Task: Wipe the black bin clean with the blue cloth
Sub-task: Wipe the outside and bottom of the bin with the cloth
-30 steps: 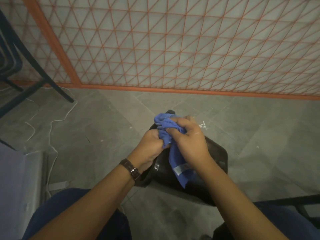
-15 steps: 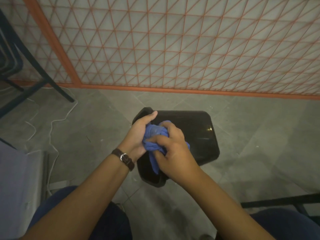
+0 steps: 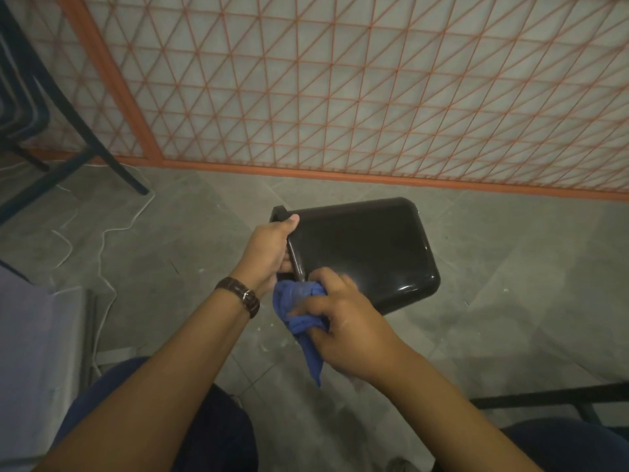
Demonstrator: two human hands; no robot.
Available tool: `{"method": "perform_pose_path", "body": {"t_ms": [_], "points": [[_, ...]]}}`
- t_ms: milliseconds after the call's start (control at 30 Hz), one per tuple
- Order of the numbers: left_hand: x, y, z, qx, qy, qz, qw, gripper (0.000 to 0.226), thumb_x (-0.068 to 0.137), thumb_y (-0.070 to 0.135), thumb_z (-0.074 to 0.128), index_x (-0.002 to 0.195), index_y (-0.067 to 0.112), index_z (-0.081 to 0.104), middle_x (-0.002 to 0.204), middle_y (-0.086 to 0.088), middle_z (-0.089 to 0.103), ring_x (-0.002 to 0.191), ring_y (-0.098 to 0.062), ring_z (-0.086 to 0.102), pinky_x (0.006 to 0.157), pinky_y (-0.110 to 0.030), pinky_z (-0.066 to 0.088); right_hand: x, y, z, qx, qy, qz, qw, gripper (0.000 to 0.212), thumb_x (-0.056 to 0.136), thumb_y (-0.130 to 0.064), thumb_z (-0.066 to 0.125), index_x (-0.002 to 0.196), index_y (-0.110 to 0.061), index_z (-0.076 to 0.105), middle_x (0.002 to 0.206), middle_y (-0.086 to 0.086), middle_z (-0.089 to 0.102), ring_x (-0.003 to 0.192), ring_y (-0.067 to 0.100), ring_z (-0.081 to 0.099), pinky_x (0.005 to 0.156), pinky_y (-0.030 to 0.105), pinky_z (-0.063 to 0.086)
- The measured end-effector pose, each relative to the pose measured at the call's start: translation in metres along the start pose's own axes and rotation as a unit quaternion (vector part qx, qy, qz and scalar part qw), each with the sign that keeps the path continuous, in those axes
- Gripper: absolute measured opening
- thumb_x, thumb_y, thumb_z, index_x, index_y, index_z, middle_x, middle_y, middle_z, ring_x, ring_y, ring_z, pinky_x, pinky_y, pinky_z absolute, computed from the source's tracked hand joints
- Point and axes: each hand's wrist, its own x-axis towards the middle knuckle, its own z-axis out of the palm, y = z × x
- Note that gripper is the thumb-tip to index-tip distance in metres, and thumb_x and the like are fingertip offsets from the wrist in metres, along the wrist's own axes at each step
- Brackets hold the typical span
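The black bin (image 3: pixel 364 250) is held above the grey floor, tipped on its side with a glossy side wall facing me and its rim to the left. My left hand (image 3: pixel 269 247) grips the rim at the bin's left end, thumb on top. My right hand (image 3: pixel 343 321) clutches the bunched blue cloth (image 3: pixel 299 315) at the bin's near left corner, with a tail of cloth hanging down below my fist. The bin's opening is hidden from view.
An orange lattice fence (image 3: pixel 340 97) stands just behind the bin. Dark chair legs (image 3: pixel 85 144) and a white cord (image 3: pixel 102 240) lie on the floor at left. A grey surface (image 3: pixel 41 352) sits by my left knee, a dark bar (image 3: pixel 544 396) at lower right.
The bin has turned so its broad side now faces me. My left hand shifted to the rim's far end. My right hand slid the cloth down to the near corner.
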Motion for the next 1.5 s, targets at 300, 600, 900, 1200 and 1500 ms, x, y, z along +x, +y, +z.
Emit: {"method": "perform_pose_path", "body": {"t_ms": [300, 600, 900, 1200, 1500], "points": [[0.008, 0.005, -0.010, 0.034, -0.029, 0.019, 0.999, 0.025, 0.099, 0.028, 0.042, 0.087, 0.011, 0.056, 0.068, -0.006, 0.066, 0.047, -0.008, 0.065, 0.044, -0.021, 0.053, -0.014, 0.013, -0.034, -0.047, -0.090, 0.063, 0.993, 0.021, 0.069, -0.016, 0.054, 0.078, -0.025, 0.070, 0.088, -0.006, 0.049, 0.079, 0.020, 0.056, 0.064, 0.027, 0.042], [0.013, 0.016, -0.026, 0.083, 0.042, 0.076, 0.993, 0.031, 0.096, 0.037, 0.044, 0.078, 0.018, 0.059, 0.078, 0.000, 0.062, 0.076, -0.015, 0.060, 0.070, -0.028, 0.048, -0.018, 0.067, -0.122, 0.202, 0.342, 0.238, 0.886, 0.021, 0.090, -0.011, 0.054, 0.105, -0.022, 0.046, 0.089, -0.014, 0.053, 0.070, -0.014, 0.053, 0.057, -0.003, 0.039], [-0.002, 0.015, -0.014, 0.080, -0.048, 0.091, 0.991, 0.034, 0.095, 0.035, 0.047, 0.109, 0.008, 0.062, 0.105, -0.006, 0.067, 0.107, -0.021, 0.060, 0.107, -0.044, 0.039, 0.009, 0.082, -0.028, 0.114, 0.287, 0.345, 0.886, 0.051, 0.082, -0.056, 0.049, 0.125, -0.028, 0.049, 0.130, 0.005, 0.049, 0.119, 0.028, 0.045, 0.103, 0.040, 0.037], [-0.008, 0.003, 0.001, 0.057, -0.051, 0.098, 0.992, 0.051, 0.076, 0.043, 0.054, 0.104, 0.003, 0.067, 0.107, -0.024, 0.068, 0.106, -0.038, 0.063, 0.102, -0.051, 0.044, 0.035, 0.018, -0.004, 0.040, 0.208, 0.107, 0.972, 0.039, 0.090, -0.033, 0.044, 0.128, -0.027, 0.052, 0.139, 0.001, 0.039, 0.117, 0.012, 0.030, 0.093, 0.018, 0.021], [0.002, 0.021, -0.019, 0.093, -0.005, 0.124, 0.988, 0.027, 0.095, 0.033, 0.046, 0.077, 0.020, 0.061, 0.082, -0.004, 0.063, 0.084, -0.021, 0.061, 0.092, -0.043, 0.046, 0.004, 0.061, -0.037, 0.072, 0.166, 0.076, 0.981, 0.019, 0.070, -0.023, 0.056, 0.084, -0.032, 0.066, 0.099, -0.012, 0.054, 0.094, 0.019, 0.055, 0.088, 0.024, 0.041]]}}
